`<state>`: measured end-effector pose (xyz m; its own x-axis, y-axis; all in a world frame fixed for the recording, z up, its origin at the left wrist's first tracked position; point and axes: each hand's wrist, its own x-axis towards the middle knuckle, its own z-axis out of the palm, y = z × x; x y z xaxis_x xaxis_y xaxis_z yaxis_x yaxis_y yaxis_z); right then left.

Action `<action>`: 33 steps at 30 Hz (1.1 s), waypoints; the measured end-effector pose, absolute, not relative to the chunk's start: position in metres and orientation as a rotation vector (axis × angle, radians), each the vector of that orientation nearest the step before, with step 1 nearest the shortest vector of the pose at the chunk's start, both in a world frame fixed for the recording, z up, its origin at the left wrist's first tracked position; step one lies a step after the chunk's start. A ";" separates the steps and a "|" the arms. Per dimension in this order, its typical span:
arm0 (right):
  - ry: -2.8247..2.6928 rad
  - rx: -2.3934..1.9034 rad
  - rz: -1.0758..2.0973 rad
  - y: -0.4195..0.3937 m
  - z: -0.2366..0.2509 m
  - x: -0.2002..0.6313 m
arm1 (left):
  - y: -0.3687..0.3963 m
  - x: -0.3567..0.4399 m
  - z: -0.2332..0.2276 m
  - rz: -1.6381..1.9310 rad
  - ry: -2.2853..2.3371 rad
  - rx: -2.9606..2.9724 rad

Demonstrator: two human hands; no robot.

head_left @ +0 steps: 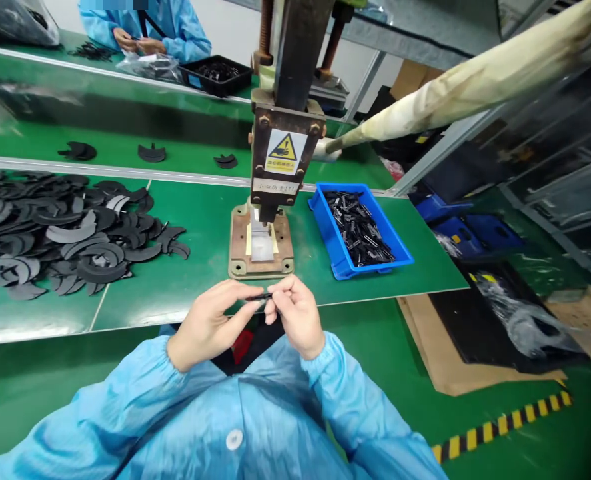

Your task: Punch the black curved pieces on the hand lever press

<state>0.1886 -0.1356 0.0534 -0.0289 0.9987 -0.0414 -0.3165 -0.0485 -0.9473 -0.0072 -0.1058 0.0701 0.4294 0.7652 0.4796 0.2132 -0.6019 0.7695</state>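
Both my hands meet in front of the bench edge around a small thin black part (259, 297), most of it covered by fingers. My left hand (214, 321) pinches one end between thumb and fingers. On the other end, my right hand (296, 313) closes with thumb and fingertips. Just beyond them stands a hand press (281, 153) with a warning sign on its head. Its base plate (234, 257) carries a small pale metal block (262, 248) beneath the ram.
Left lies a heap of black curved pieces (100, 260). A blue bin (338, 263) of small black parts stands right of the press. A wrapped press lever (455, 80) reaches out to the upper right. Across the bench, a person in blue (190, 33) works beside a black tray (230, 85).
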 end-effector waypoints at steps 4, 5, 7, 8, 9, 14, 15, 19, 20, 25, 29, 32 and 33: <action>-0.943 -0.965 1.409 -0.137 0.053 0.188 | -0.108 -0.008 0.071 1.134 0.814 2.084; -0.940 -0.962 1.411 -0.137 0.052 0.188 | -0.108 -0.008 0.072 1.132 0.811 2.090; -0.935 -0.959 1.414 -0.138 0.052 0.188 | -0.109 -0.009 0.072 1.124 0.807 2.101; -0.933 -0.960 1.416 -0.138 0.052 0.187 | -0.109 -0.009 0.072 1.124 0.803 2.105; -0.931 -0.961 1.418 -0.138 0.051 0.187 | -0.109 -0.009 0.072 1.129 0.799 2.109; -0.931 -0.975 1.420 -0.139 0.049 0.187 | -0.106 -0.012 0.072 1.171 0.789 2.213; -0.934 -0.979 1.419 -0.139 0.049 0.187 | -0.105 -0.013 0.073 1.178 0.796 2.244; -0.955 -1.000 1.408 -0.138 0.049 0.188 | -0.102 -0.014 0.075 1.185 0.837 2.296; -0.963 -1.007 1.404 -0.139 0.049 0.188 | -0.102 -0.014 0.076 1.188 0.839 2.299; -1.049 -1.050 1.359 -0.140 0.051 0.187 | -0.098 -0.019 0.079 1.192 0.732 2.382; -1.123 -1.096 1.161 -0.118 0.081 0.215 | -0.063 -0.026 0.075 1.188 0.814 2.384; -1.131 -1.037 0.820 -0.085 0.135 0.252 | -0.017 -0.025 0.066 1.206 0.963 2.327; -1.188 -0.952 0.608 -0.073 0.159 0.263 | -0.002 -0.023 0.063 1.194 1.003 2.328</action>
